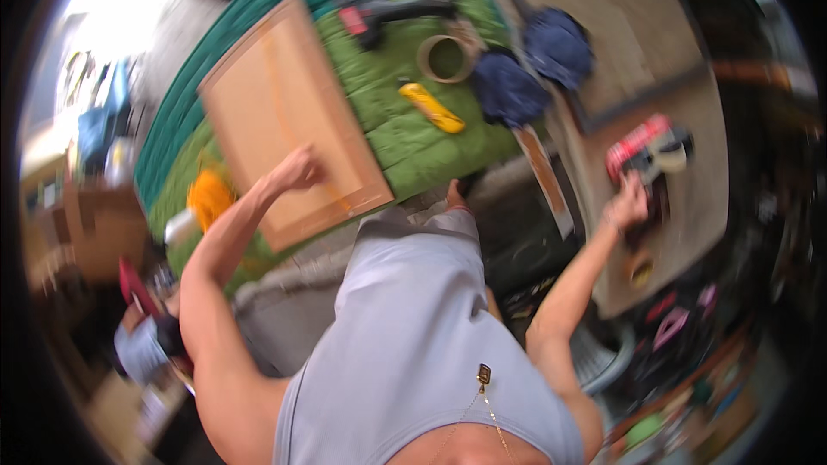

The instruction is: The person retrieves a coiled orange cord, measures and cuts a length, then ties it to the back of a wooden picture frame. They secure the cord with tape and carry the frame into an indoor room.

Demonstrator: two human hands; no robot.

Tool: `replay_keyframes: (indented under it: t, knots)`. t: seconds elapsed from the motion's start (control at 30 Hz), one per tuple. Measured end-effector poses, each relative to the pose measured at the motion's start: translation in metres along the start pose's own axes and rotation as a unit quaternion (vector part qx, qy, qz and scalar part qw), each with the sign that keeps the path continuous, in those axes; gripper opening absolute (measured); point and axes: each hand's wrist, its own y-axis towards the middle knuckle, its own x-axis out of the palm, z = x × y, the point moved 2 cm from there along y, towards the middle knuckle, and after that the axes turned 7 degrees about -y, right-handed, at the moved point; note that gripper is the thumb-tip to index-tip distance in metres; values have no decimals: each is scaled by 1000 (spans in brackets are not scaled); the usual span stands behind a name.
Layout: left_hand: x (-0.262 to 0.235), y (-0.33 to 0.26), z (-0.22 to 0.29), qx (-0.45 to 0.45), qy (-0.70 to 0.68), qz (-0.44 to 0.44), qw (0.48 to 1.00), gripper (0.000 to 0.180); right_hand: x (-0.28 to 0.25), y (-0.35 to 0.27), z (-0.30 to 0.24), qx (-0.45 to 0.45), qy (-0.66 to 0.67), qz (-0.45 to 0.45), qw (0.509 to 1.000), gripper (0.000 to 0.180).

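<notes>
My left hand (301, 169) is closed in a fist over the lower part of a framed wooden panel (314, 99). Its fingers hide whatever may be in them. A thin orange line (277, 77) runs down the panel and passes close to that hand. On the right, my right hand (631, 203) has its fingers bent against a red and black tape dispenser (636, 145) with a pale roll on it, at the brown-topped table. Motion blur softens the grip there.
A green quilted blanket (379, 133) lies under the panel. On it are a yellow utility knife (432, 108), a tape roll (445, 58), a black and red power tool (401, 9) and a dark blue knee pad or cap (508, 89). Another blue one (558, 47) lies beside it. Orange cord (209, 198) sits left.
</notes>
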Motion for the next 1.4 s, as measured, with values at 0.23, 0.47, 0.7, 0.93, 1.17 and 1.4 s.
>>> replay_keyframes:
  t: [0.23,0.47,0.7,0.93,1.17,1.4]
  knots:
    - [-123,69,-51,-285,69,637,713,46,25,-79,-50,-163,-361,-15,918,14]
    - [-179,85,-135,-377,-41,567,731,30,249,-239,-146,-260,-120,-434,855,9]
    - [-178,83,-107,-347,-10,571,744,32,543,-301,-142,-110,-103,-659,737,16]
    - [-180,63,-138,-191,-89,555,805,25,640,-308,-143,-58,-120,-773,620,28]
    - [-170,47,-137,-100,-252,631,727,15,654,-322,-147,-159,-244,-776,559,37]
    - [-156,54,-130,-141,-423,618,648,14,667,-328,-159,-271,-397,-747,460,42]
